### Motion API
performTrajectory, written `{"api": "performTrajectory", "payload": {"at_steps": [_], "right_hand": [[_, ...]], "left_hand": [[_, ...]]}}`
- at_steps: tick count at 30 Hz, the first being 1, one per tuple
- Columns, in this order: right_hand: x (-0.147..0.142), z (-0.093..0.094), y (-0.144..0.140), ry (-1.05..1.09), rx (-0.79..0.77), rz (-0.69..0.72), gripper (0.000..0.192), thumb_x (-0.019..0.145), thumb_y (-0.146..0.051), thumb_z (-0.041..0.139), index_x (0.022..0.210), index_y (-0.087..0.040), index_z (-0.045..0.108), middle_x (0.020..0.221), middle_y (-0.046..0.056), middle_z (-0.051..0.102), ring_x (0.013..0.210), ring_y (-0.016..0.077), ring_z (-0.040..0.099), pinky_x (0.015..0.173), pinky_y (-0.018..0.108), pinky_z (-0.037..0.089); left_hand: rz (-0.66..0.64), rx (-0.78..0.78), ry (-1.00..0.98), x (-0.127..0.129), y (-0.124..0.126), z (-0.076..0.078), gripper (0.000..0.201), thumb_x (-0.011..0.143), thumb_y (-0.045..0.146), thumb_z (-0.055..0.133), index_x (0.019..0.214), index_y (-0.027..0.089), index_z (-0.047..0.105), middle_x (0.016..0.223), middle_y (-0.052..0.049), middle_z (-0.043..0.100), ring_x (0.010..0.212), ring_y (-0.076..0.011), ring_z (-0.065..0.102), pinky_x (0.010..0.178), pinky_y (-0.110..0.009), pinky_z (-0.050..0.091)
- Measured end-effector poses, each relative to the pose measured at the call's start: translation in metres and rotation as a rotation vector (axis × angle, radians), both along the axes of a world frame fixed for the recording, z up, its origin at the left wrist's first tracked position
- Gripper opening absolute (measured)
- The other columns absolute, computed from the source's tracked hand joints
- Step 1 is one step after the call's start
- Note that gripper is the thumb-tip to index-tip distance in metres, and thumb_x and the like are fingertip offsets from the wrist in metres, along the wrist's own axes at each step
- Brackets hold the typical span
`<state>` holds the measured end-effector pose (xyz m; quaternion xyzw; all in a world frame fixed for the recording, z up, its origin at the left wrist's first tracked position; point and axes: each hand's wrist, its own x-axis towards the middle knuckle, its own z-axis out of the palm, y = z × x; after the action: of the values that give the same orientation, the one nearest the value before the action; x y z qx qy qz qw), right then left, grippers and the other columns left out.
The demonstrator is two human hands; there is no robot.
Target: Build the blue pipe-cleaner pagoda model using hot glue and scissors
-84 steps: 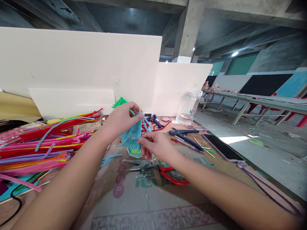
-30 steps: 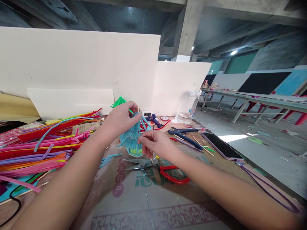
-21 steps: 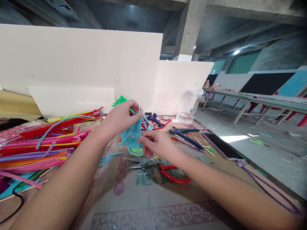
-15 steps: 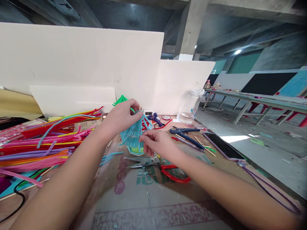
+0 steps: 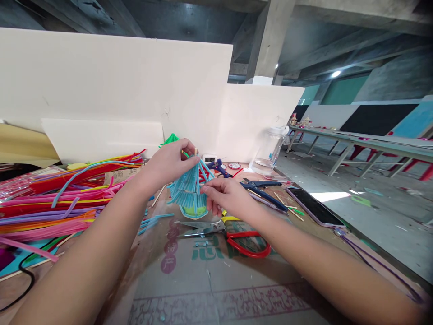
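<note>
A tiered cone of light-blue pipe cleaners [image 5: 185,192] stands upright over a green round base [image 5: 194,211]. Around its top, where a wooden stick pokes out, the fingers of my left hand [image 5: 176,158] are closed. My right hand [image 5: 223,194] pinches at the right edge of the cone's lower tier; the fingertips hide exactly which strand they hold. Just in front of the cone lie open scissors [image 5: 248,233], blades to the left, with red and yellow on the handles. Cut blue pipe cleaner pieces [image 5: 152,222] rest left of the blades.
Bundles of coloured pipe cleaners [image 5: 67,194] cover the left side. Behind are a green pipe-cleaner top [image 5: 172,138], a glue gun [image 5: 219,168] and white boards [image 5: 111,90]. Blue-handled pliers [image 5: 267,194], a phone [image 5: 314,206] and a clear jug [image 5: 269,151] stand or lie right.
My right hand has shifted slightly right and up along the cone's edge. The cone sits a little straighter over its base, while my left hand keeps hold of the top.
</note>
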<state>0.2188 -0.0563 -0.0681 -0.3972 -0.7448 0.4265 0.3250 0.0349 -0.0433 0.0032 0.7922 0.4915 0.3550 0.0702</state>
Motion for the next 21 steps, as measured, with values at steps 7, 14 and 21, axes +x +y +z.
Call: {"api": "performTrajectory", "payload": {"at_steps": [7, 14, 21], "right_hand": [[-0.007, -0.008, -0.006, -0.019, 0.063, -0.074, 0.020, 0.090, -0.035, 0.054, 0.078, -0.020, 0.061, 0.056, -0.002, 0.061, 0.043, 0.0107, 0.056, 0.037, 0.020, 0.045], [-0.003, -0.009, -0.009, -0.156, 0.198, -0.080, 0.017, 0.090, -0.027, 0.047, 0.075, -0.021, 0.051, 0.055, -0.004, 0.060, 0.044, 0.0101, 0.057, 0.041, 0.019, 0.039], [0.002, 0.006, -0.016, -0.351, 0.378, -0.134, 0.018, 0.086, -0.023, 0.047, 0.069, -0.020, 0.050, 0.053, -0.004, 0.058, 0.046, 0.0090, 0.053, 0.046, 0.021, 0.032]], "left_hand": [[-0.006, 0.001, 0.024, 0.000, -0.002, 0.002, 0.021, 0.083, 0.039, 0.057, 0.091, 0.020, 0.061, 0.085, -0.001, 0.068, 0.073, -0.0175, 0.063, 0.066, -0.029, 0.043], [-0.059, -0.089, 0.020, -0.004, -0.002, 0.002, 0.032, 0.078, 0.046, 0.064, 0.098, 0.022, 0.059, 0.086, -0.001, 0.067, 0.078, -0.0192, 0.063, 0.064, -0.029, 0.043], [0.009, -0.015, 0.103, 0.007, -0.010, 0.001, 0.030, 0.079, 0.042, 0.063, 0.099, 0.021, 0.057, 0.086, -0.001, 0.065, 0.074, -0.0181, 0.060, 0.064, -0.030, 0.041]]}}
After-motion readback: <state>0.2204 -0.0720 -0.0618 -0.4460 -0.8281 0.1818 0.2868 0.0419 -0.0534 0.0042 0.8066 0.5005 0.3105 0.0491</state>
